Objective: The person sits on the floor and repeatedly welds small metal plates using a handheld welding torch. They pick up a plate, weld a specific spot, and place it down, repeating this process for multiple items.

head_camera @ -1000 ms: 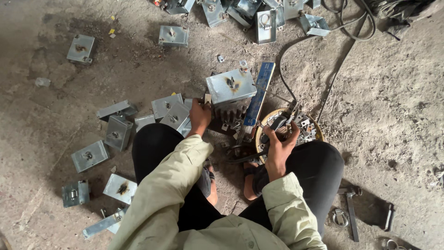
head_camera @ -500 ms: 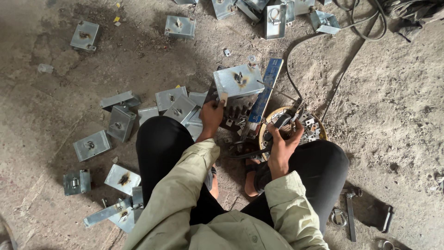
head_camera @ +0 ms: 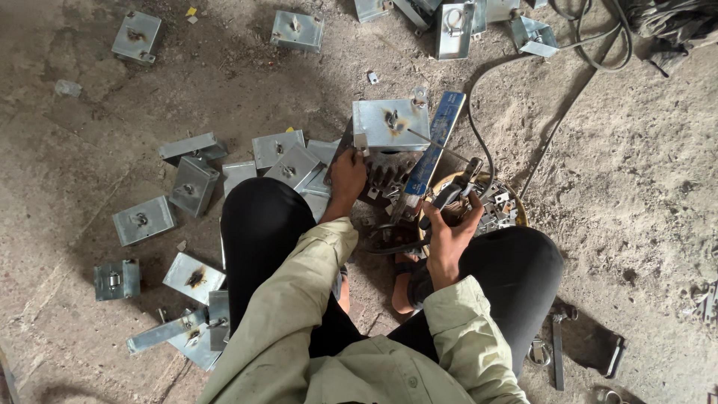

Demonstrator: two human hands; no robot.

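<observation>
I squat on a dirt floor over a square grey metal box (head_camera: 390, 123) with a scorched spot at its centre. My left hand (head_camera: 348, 176) grips the box's lower left edge. My right hand (head_camera: 447, 228) is closed around a welding electrode holder (head_camera: 458, 187), and its thin rod (head_camera: 428, 140) points up and left over the box's lower right part. Whether the rod tip touches the box cannot be told. A blue flat bar (head_camera: 435, 142) leans along the right side of the box.
Several similar grey boxes (head_camera: 193, 183) lie scattered to my left, with more at the top (head_camera: 298, 30). A round bowl of small metal parts (head_camera: 502, 211) sits by my right knee. Cables (head_camera: 591, 45) run at upper right. A clamp (head_camera: 557, 352) lies at lower right.
My right hand has lifted the electrode holder from the bowl toward the box. My left hand stays on the box's edge. The view has drifted slightly.
</observation>
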